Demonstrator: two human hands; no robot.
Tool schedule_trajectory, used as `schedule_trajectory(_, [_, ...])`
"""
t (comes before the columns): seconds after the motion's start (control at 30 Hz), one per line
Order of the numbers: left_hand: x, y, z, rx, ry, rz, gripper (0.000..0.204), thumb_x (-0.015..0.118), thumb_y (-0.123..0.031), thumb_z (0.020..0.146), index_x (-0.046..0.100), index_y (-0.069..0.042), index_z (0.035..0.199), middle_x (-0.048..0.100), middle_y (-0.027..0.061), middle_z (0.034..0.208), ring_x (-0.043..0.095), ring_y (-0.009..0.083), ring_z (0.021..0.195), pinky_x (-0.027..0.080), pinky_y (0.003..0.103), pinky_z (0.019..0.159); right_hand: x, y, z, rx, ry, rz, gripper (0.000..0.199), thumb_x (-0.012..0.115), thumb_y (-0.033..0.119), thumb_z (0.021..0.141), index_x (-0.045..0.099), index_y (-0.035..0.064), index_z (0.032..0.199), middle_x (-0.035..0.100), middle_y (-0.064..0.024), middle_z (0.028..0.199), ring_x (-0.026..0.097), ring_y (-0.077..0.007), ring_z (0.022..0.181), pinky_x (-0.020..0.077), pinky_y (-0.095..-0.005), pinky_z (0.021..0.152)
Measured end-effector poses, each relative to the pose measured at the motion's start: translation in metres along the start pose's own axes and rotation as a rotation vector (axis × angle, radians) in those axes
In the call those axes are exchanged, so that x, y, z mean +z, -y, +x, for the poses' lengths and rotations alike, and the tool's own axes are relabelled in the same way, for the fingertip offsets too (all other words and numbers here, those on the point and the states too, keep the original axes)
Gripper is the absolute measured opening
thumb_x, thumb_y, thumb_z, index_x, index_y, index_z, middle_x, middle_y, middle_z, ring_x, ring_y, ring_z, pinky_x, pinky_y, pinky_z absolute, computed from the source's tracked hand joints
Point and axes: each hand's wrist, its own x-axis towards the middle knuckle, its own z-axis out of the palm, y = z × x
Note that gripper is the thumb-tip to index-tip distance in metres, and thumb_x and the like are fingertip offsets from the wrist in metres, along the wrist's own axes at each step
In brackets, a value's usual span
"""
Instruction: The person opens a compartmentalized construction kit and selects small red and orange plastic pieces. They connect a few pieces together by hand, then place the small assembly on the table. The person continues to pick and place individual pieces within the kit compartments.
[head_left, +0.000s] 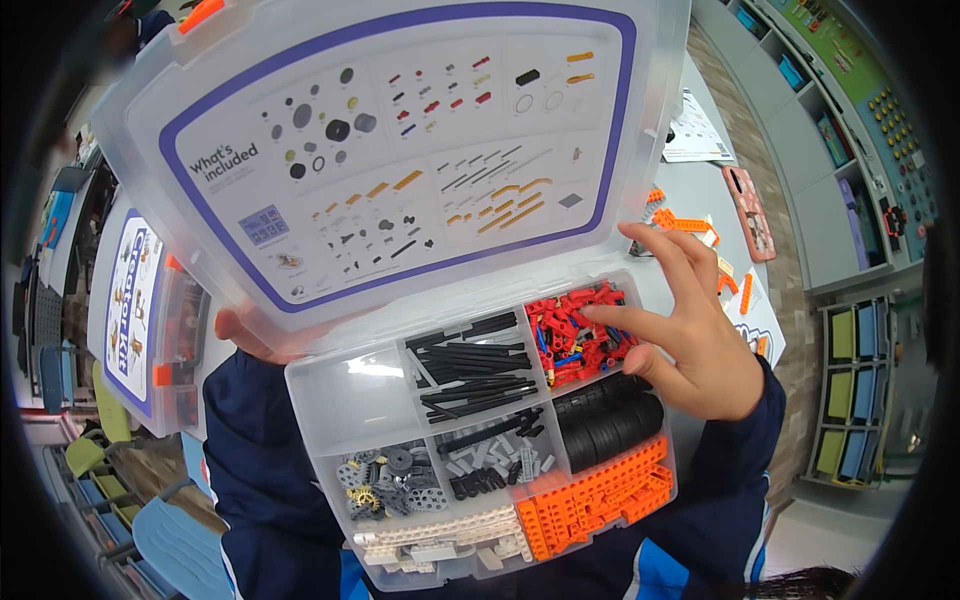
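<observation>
The head view shows a clear plastic compartment box (pixel 480 440) held up in the middle of the frame, its hinged lid (pixel 400 150) open and standing toward the upper left. The left hand (pixel 245 335) is mostly hidden behind the box at the hinge line; only a bit of the palm edge shows, so I cannot tell how its fingers lie, but it seems to carry the box from below. The right hand (pixel 690 340) is at the right of the box, fingers spread and loose, and its fingertips (pixel 590 312) touch the heap of small red plastic connector pegs (pixel 575 330) in the upper right compartment. It does not pinch any peg yet.

In the other compartments lie black plastic axles (pixel 470 365), black rubber tyres (pixel 605 425), orange plastic beams with holes (pixel 595 495), grey gear wheels (pixel 395 485), small grey and black bushes (pixel 495 455) and white beams (pixel 440 535). One compartment at the left is bare.

I judge the pegs to be very light, hard and smooth, so they slip easily and roll; one peg is best taken at its middle between thumb and first finger. The box is thin and a little flexible, and with the lid open it is top-heavy; if it tilts, the parts may spill.

Behind, at the upper right, a grey surface (pixel 700 190) carries loose orange parts (pixel 680 222), a pink phone (pixel 750 212) and a paper sheet (pixel 695 135). A second closed box (pixel 150 320) stands at the left.
</observation>
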Motion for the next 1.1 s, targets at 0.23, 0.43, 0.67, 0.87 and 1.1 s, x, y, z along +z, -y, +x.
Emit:
schedule_trajectory(0.23, [-0.001, -0.007, -0.001, -0.036, -0.010, 0.019, 0.109, 0.076, -0.064, 0.078, 0.029, -0.014, 0.161, 0.033, 0.0247, 0.161, 0.035, 0.0467, 0.147, 0.035, 0.069, 0.113, 0.014, 0.002, 0.001, -0.090, -0.063, -0.089, 0.038, 0.080, 0.033, 0.080, 0.076, 0.0108, 0.110, 0.048, -0.0084, 0.152, 0.044, -0.0347, 0.120, 0.0328, -0.0487, 0.102])
schedule_trajectory(0.43, [-0.003, -0.007, -0.003, -0.033, -0.015, 0.020, 0.108, 0.076, -0.063, 0.078, 0.029, -0.013, 0.161, 0.034, 0.0244, 0.161, 0.035, 0.0465, 0.146, 0.035, 0.069, 0.113, 0.040, 0.006, 0.014, -0.137, -0.179, -0.075, 0.031, 0.081, 0.014, 0.079, 0.076, 0.0125, 0.110, 0.057, -0.0057, 0.129, 0.046, -0.0308, 0.104, 0.0381, -0.0440, 0.095])
schedule_trajectory(0.67, [-0.003, -0.011, -0.006, -0.061, -0.022, 0.030, 0.108, 0.076, -0.062, 0.077, 0.029, -0.013, 0.161, 0.035, 0.0241, 0.160, 0.036, 0.0462, 0.146, 0.035, 0.068, 0.113, 0.053, 0.004, 0.022, -0.088, -0.208, 0.032, 0.017, 0.079, 0.007, 0.080, 0.069, 0.0080, 0.093, 0.057, -0.0064, 0.120, 0.047, -0.0307, 0.104, 0.0379, -0.0421, 0.094])
schedule_trajectory(0.87, [-0.002, -0.018, -0.009, -0.108, -0.027, 0.040, 0.107, 0.077, -0.061, 0.077, 0.029, -0.012, 0.161, 0.035, 0.0238, 0.160, 0.036, 0.0460, 0.146, 0.035, 0.068, 0.114, 0.055, 0.008, 0.024, -0.083, -0.201, 0.053, 0.020, 0.079, 0.006, 0.078, 0.072, 0.0064, 0.097, 0.057, -0.0084, 0.122, 0.047, -0.0315, 0.105, 0.0417, -0.0397, 0.093])
schedule_trajectory(1.1, [0.000, -0.021, -0.011, -0.159, -0.027, 0.063, 0.107, 0.077, -0.060, 0.077, 0.030, -0.012, 0.161, 0.036, 0.0235, 0.160, 0.037, 0.0458, 0.146, 0.035, 0.067, 0.114, 0.056, 0.007, 0.024, -0.133, -0.230, 0.034, 0.017, 0.078, 0.008, 0.078, 0.072, 0.0062, 0.094, 0.058, -0.0072, 0.124, 0.049, -0.0315, 0.107, 0.0390, -0.0426, 0.091])
